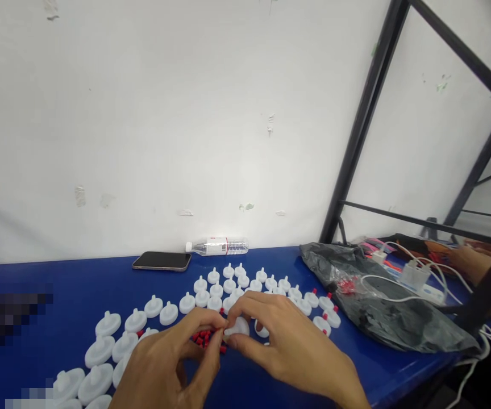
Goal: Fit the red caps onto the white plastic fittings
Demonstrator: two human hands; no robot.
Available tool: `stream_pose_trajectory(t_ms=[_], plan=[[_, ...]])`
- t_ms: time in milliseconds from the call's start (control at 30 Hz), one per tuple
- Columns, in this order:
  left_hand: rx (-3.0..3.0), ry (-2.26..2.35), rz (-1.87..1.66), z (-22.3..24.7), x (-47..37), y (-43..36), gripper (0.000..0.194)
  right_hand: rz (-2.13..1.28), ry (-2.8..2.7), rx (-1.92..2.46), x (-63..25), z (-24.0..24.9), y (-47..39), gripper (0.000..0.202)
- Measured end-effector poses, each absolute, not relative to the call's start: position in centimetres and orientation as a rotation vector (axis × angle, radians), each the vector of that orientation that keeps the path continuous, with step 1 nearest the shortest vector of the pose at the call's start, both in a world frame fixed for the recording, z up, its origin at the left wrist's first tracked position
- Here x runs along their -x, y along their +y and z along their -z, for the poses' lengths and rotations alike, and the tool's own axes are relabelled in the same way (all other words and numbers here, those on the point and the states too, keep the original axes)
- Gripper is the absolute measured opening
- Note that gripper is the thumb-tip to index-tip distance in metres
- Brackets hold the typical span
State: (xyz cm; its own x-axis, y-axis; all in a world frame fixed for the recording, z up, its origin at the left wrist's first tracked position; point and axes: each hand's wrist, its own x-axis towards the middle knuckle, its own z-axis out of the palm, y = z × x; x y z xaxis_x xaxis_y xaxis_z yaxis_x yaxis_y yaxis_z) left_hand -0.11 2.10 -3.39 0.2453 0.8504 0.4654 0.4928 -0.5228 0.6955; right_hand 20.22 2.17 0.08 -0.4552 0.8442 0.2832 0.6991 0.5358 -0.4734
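Observation:
My right hand (277, 338) pinches a white round spouted cap (239, 326) between thumb and fingers, its narrow spout pointing left. At that spout the thumb and forefinger of my left hand (181, 352) are pressed together; what they hold, if anything, is hidden. Beneath the hands lies a small pile of red tips (203, 338) on the blue table (245, 380). Many more white spouted caps (169, 313) stand spout-up around the hands, to the left and behind. Several caps at the right carry red tips (324, 316) on their spouts.
A phone (162, 261) and a plastic bottle (217, 246) lie by the wall. Right of the caps is a dark plastic bag (373, 307), with white cables and chargers (414, 274) past it. A black metal frame (358, 130) rises there; another person's arm (471, 264) shows behind.

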Motion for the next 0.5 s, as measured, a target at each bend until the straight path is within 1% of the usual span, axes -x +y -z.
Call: stream_pose_trajectory(t_ms=[100, 333, 500], plan=[[-2.121, 1.170, -1.172, 3.65, 0.55, 2.53, 0.024, -0.375, -2.251, 1.254, -20.23, -0.10, 2.15, 0.008], [-2.097, 1.137, -1.249, 3.61, 0.75, 2.56, 0.016, -0.386, -2.237, 1.206, -20.15, -0.27, 2.03, 0.006], [-2.081, 1.144, -1.244, 3.24, 0.85, 2.41, 0.015, -0.381, -2.225, 1.189, -20.13, -0.21, 2.02, 0.006]])
